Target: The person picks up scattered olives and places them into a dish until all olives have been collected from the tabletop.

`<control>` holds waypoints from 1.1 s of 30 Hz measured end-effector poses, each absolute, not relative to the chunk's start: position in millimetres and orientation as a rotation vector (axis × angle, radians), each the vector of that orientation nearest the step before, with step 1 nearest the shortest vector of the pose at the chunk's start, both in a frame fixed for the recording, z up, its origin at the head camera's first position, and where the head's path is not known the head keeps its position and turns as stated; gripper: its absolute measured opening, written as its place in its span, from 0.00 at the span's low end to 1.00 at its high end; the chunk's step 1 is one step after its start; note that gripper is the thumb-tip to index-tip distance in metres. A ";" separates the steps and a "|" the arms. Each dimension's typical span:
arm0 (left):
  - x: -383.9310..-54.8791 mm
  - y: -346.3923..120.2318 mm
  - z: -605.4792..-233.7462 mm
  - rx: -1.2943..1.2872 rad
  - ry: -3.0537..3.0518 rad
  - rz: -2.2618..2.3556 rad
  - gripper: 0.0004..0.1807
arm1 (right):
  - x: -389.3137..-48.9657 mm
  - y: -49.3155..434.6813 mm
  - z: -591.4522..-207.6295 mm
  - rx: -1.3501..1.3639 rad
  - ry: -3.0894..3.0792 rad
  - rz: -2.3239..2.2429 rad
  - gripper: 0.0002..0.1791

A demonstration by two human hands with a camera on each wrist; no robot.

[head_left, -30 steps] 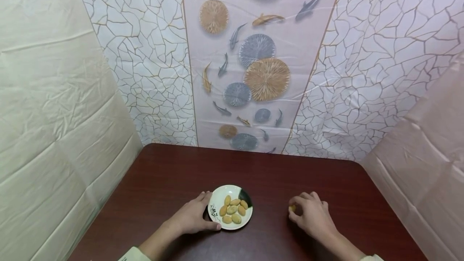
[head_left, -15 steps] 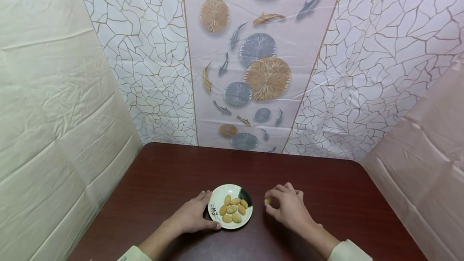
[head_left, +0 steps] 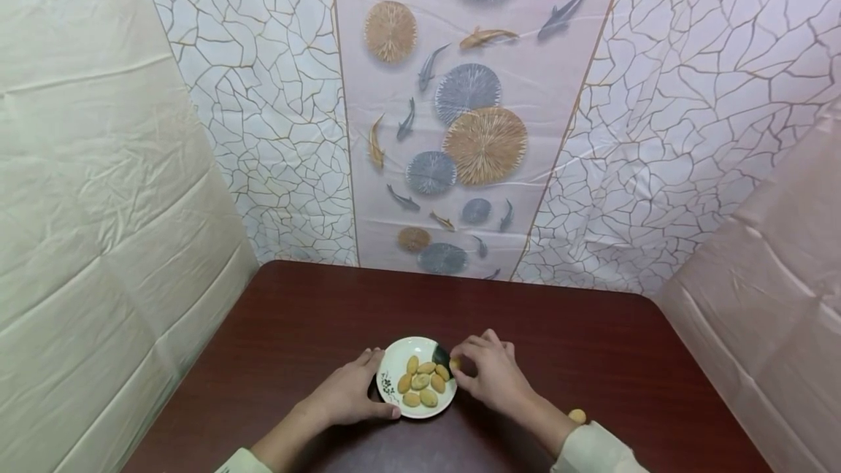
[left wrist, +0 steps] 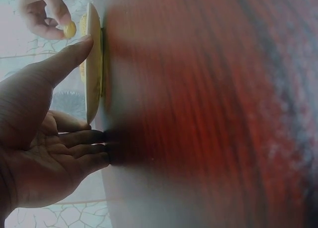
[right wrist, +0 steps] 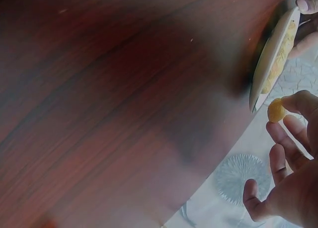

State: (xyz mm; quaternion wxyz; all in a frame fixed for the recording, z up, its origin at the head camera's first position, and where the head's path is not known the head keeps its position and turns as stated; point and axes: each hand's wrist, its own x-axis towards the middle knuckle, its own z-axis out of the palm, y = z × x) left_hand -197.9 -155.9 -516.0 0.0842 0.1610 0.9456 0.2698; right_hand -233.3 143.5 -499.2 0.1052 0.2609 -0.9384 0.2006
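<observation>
A small white plate (head_left: 394,360) with a dark green patch and a floral print carries several small yellow, oval, fruit-like pieces (head_left: 420,382). My left hand (head_left: 348,389) rests at its left side, thumb on the near rim. In the left wrist view, the index fingertip meets the rim and the other fingers reach the tabletop, fairly straight. My right hand (head_left: 493,374) pinches another yellow oval piece (right wrist: 276,110) between thumb and index finger, at the plate's right rim. Its remaining fingers are loosely bent.
One more yellow piece (head_left: 577,416) lies on the dark red wooden table (head_left: 315,312) beside my right sleeve (head_left: 594,450). Behind the table hangs a patterned cloth (head_left: 460,203), with pale cloth (head_left: 112,203) along the left side.
My right hand has carried the pinched yellow piece leftward to the plate's right rim. A loose piece by the right sleeve has come into sight. My left hand and the plate have stayed put.
</observation>
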 end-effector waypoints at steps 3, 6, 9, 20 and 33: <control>-196.8 -155.9 -516.2 0.477 2.818 0.813 0.68 | -234.8 136.8 -501.4 0.769 -2.774 0.588 0.10; -196.0 -156.1 -516.0 0.475 2.817 0.820 0.68 | -235.9 130.7 -502.3 0.772 -2.773 0.595 0.10; -196.0 -156.7 -516.3 0.479 2.818 0.824 0.68 | -238.6 125.1 -503.2 0.776 -2.771 0.623 0.11; -196.3 -157.9 -516.3 0.493 2.824 0.829 0.67 | -249.6 111.4 -510.7 0.793 -2.710 0.676 0.13; -195.7 -157.5 -514.6 0.504 2.823 0.842 0.66 | -255.6 106.8 -513.4 0.777 -2.731 0.650 0.14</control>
